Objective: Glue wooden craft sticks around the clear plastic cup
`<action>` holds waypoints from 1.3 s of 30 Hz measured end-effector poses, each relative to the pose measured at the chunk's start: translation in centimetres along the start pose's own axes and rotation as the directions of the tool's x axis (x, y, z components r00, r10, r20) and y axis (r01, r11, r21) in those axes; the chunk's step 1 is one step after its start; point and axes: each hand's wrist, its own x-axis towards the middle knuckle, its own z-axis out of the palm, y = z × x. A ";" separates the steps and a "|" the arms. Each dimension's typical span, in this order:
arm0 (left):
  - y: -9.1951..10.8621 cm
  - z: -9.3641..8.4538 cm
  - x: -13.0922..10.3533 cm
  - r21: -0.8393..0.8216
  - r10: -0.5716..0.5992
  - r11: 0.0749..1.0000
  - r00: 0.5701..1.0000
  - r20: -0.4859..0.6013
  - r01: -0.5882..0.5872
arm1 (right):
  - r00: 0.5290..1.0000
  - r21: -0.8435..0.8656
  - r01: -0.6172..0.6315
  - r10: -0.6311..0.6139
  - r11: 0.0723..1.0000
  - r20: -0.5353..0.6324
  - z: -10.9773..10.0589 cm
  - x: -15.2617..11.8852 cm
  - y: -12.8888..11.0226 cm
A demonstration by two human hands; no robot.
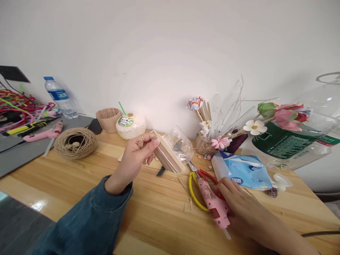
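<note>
My left hand [140,150] pinches the upper end of a panel of wooden craft sticks [168,156], holding it tilted above the table. My right hand [236,202] is wrapped round a pink hot glue gun [214,205], whose handle the palm mostly hides. A clear glue stick pokes out of the gun's rear, and its nozzle points up toward the scissors. Those scissors, with yellow and red handles [191,191], lie beside and partly under the gun. Right behind the stick panel is a clear plastic container [180,143].
Twine [75,143], a craft-stick cup [108,119] and a white coconut [131,125] stand left. At the right are a blue tissue pack [240,170], a flower basket [204,143] and a large plastic bottle [287,141]. Another pink glue gun [45,134] lies on a grey mat.
</note>
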 end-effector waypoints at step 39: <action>0.2 7.1 -6.6 -0.465 -0.230 0.881 0.939 -0.258 0.088 | 0.950 0.978 0.121 0.266 0.169 -0.164 0.6 3.3 -15.4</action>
